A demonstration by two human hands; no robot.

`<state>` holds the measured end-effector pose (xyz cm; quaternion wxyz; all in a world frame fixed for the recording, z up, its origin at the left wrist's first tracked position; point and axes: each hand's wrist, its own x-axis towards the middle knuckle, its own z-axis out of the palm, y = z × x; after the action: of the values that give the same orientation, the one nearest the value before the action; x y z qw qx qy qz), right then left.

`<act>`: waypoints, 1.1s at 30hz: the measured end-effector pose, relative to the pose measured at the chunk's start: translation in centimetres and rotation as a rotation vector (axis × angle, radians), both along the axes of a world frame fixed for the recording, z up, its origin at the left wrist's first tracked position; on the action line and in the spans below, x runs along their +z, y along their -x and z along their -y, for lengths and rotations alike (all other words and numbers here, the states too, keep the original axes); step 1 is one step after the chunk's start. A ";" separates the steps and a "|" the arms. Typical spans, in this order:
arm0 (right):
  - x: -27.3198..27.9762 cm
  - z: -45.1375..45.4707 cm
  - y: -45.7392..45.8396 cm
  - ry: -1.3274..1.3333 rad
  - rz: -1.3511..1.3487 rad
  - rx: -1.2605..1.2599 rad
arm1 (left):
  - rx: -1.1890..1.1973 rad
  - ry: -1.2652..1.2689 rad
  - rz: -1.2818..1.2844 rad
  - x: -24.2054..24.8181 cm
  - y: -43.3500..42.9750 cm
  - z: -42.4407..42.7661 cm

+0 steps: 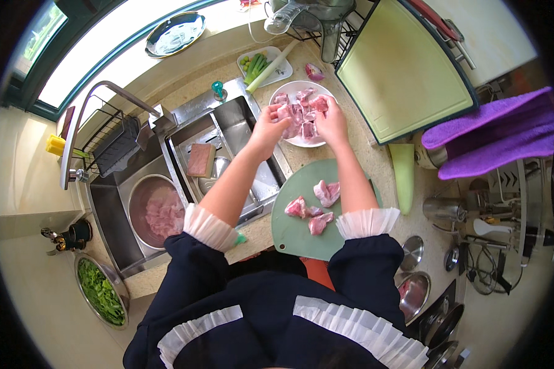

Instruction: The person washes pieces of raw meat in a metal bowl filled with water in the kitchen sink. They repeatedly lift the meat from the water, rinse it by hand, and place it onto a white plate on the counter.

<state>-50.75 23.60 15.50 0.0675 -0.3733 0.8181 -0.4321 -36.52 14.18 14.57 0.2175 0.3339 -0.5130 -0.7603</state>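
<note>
Both of my hands are over a white plate (290, 88) heaped with raw meat chunks (294, 115). My left hand (268, 131) is at the plate's left side, thumb and fingers touching the meat; whether it grips a piece is unclear. At the right side, my right hand (333, 121) has its fingers closed around a red piece of meat (319, 102). Nearer to me lies a green cutting board (290, 240), partly under my right forearm. Several raw meat pieces (321, 223) rest on it.
To the left is a steel sink (113, 219) holding a bowl of meat in liquid (164, 212). A brown-topped sponge (201, 159) sits on the sink tray. Behind are a scallion dish (284, 73) and a shallot (314, 72). A pale cutting board (404, 69) and green gourd (402, 177) stand right.
</note>
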 end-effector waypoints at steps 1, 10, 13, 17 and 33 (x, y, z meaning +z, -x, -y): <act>0.7 0.2 0.2 -0.031 -0.051 -0.002 | 0.015 -0.040 0.045 -0.7 1.0 0.1; -2.0 -1.1 2.4 0.081 0.057 0.138 | 0.047 0.141 0.081 0.1 -6.0 -1.3; -2.6 -0.1 2.5 0.154 0.008 0.117 | 0.116 0.156 0.084 -0.7 -13.3 -1.1; -0.3 1.6 1.4 0.077 -0.127 0.157 | 0.335 0.041 0.164 -0.7 -24.9 -1.3; -4.9 9.3 -41.0 -0.317 0.335 0.848 | 0.438 -0.055 0.597 -14.4 -51.5 4.8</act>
<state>-9.79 14.31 10.62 0.4247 -0.5842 0.6275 -0.2908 14.94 9.42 0.13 0.2067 0.6485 -0.4495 -0.5785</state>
